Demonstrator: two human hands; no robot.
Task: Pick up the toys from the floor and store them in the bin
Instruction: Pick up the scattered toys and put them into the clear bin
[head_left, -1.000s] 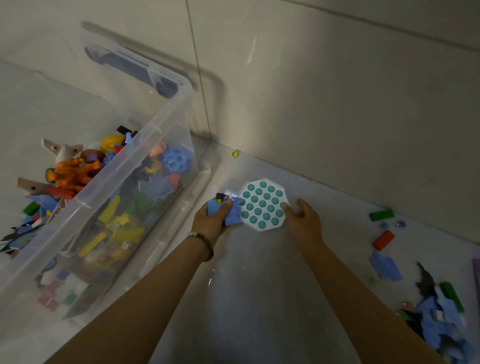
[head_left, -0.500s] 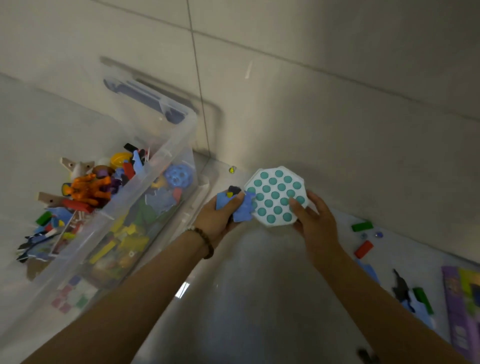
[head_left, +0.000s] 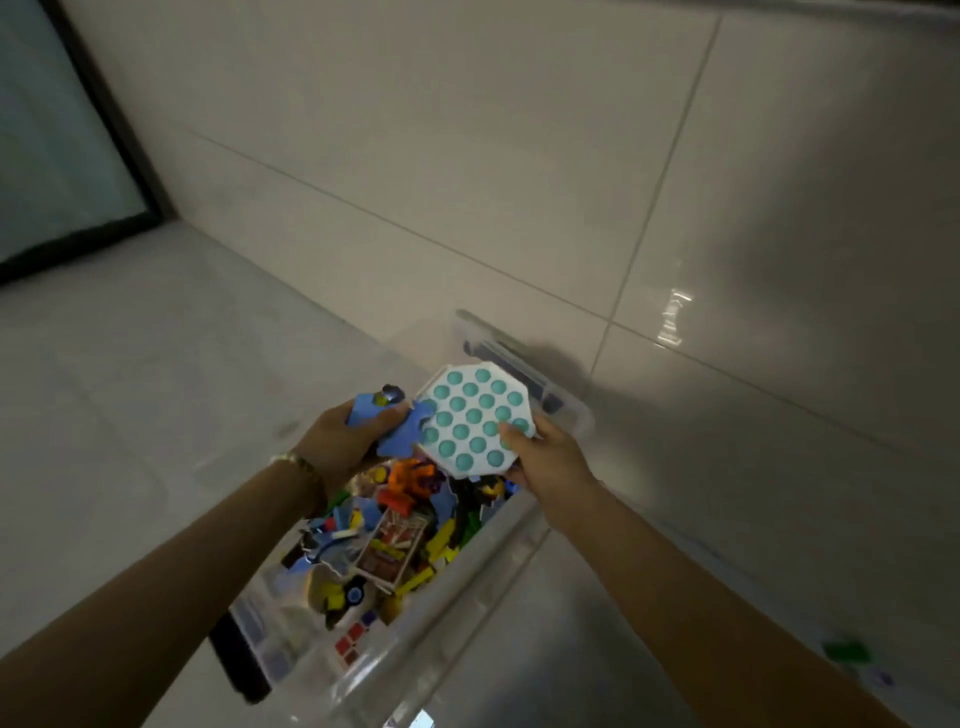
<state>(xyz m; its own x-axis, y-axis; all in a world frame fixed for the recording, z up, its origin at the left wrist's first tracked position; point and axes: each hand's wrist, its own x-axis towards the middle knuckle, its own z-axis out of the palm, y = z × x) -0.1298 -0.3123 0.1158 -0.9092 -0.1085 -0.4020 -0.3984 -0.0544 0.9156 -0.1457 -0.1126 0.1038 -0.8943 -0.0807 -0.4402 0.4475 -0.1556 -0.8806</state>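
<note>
A clear plastic bin (head_left: 470, 587) stands on the floor by the wall, holding several mixed toys. Above its far end my right hand (head_left: 545, 460) grips a white octagonal pop toy (head_left: 470, 422) with teal bubbles by its right edge. My left hand (head_left: 345, 441) holds blue foam puzzle pieces (head_left: 402, 434) and a small dark piece, right beside the pop toy's left edge. Both hands hover over the open bin.
The tiled wall (head_left: 519, 182) rises just behind the bin. A dark-framed glass panel (head_left: 57, 145) stands at the far left. A green block (head_left: 847, 652) lies on the floor at the lower right. Pale floor tiles (head_left: 130, 389) spread to the left of the bin.
Both hands lifted the pop toy and the foam pieces off the floor and carried them left, over the bin. The view swung left with them.
</note>
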